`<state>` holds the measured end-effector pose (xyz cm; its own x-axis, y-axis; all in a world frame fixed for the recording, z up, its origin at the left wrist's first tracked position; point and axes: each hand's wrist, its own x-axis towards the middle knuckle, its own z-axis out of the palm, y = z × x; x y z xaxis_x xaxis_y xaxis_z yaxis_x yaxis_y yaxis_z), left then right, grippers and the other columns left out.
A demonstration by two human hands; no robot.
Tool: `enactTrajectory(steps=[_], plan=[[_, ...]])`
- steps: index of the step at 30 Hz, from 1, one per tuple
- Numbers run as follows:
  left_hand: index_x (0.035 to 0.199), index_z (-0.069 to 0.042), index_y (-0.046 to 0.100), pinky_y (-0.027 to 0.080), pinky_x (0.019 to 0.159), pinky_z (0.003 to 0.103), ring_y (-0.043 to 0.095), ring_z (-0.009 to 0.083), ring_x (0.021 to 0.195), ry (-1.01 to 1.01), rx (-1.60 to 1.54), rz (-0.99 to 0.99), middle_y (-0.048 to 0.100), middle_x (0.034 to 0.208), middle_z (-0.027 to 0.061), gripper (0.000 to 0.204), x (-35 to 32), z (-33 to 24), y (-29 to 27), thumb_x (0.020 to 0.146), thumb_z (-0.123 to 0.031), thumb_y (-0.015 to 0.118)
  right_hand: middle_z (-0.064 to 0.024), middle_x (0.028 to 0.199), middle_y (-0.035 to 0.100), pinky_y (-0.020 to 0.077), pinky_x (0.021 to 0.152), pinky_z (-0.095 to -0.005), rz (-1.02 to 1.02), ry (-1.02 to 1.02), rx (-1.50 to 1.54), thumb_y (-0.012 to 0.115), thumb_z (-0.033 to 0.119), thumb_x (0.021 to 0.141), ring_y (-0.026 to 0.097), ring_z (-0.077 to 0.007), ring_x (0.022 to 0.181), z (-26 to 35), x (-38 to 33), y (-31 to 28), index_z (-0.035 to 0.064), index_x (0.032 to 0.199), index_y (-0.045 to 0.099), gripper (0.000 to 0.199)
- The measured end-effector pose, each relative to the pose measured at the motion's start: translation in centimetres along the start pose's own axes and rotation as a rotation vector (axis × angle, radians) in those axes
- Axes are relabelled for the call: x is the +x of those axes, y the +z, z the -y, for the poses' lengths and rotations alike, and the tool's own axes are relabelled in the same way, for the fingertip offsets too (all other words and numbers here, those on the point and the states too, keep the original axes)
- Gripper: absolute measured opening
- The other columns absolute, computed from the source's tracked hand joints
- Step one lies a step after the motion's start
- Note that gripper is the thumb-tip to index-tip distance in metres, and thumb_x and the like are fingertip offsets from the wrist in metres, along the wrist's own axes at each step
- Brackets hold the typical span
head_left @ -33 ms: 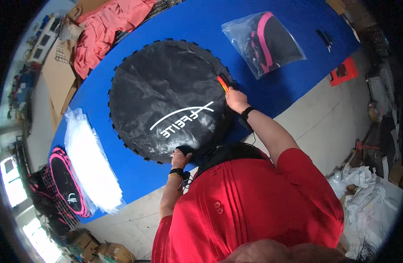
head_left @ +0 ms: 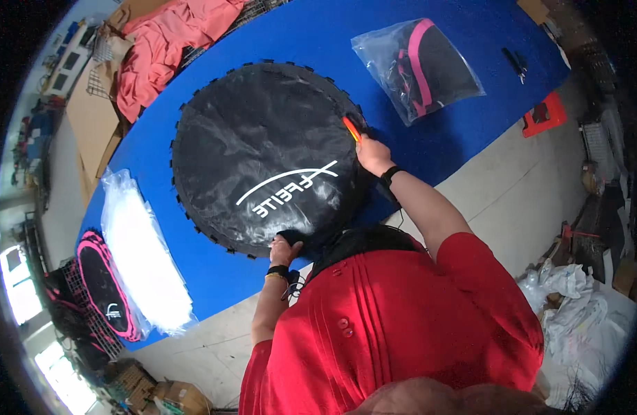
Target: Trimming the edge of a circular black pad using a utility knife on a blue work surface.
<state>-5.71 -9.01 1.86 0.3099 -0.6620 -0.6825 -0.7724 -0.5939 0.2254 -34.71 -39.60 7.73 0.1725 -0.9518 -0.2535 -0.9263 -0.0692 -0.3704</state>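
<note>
A round black mat [head_left: 263, 131], probably a trampoline mat, lies on the blue table with black tabs around its rim and white printing on its near side. My right hand [head_left: 374, 153] is closed around a small tool with an orange-red and yellow handle [head_left: 351, 129], held over the mat's right edge. The tool's working end is too small and dark to make out. At the near edge, my left hand [head_left: 285, 250] is closed on the mat's rim, beside a dark patch of material. Both wrists wear black bands.
A clear bag with a black and pink folded piece [head_left: 422, 69] lies at the far right, near black-handled pliers [head_left: 514, 63]. Clear plastic bags [head_left: 145, 256] are stacked at the left, beside a pink-rimmed black oval [head_left: 104, 287]. A red stool [head_left: 544, 115] stands past the right edge.
</note>
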Motion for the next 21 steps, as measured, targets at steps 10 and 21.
enactTrajectory(steps=[10,21], plan=[[0.131,0.008,0.043,0.050,0.101,0.043,0.056,0.0408,0.125,-0.093,0.013,0.042,0.059,0.129,0.0283,0.099,0.9,0.1,0.6,0.071,-0.061,0.081,-0.0190,0.077,0.070,0.0540,0.066,-0.0550,0.068,-0.170,-0.016,0.052,0.034,0.098,0.069,-0.0413,0.073,-2.6,1.8,-0.6,0.0082,0.113,0.060,0.030],[0.123,0.006,0.048,0.050,0.098,0.047,0.057,0.0433,0.119,-0.177,-0.044,-0.080,0.062,0.121,0.0283,0.090,0.3,-0.6,1.1,0.067,-0.052,0.088,-0.0178,0.075,0.069,0.0528,0.065,-0.0543,-0.004,-0.331,-0.081,0.053,0.032,0.098,0.069,-0.0403,0.071,0.1,9.5,-2.0,0.0088,0.109,0.059,0.027]])
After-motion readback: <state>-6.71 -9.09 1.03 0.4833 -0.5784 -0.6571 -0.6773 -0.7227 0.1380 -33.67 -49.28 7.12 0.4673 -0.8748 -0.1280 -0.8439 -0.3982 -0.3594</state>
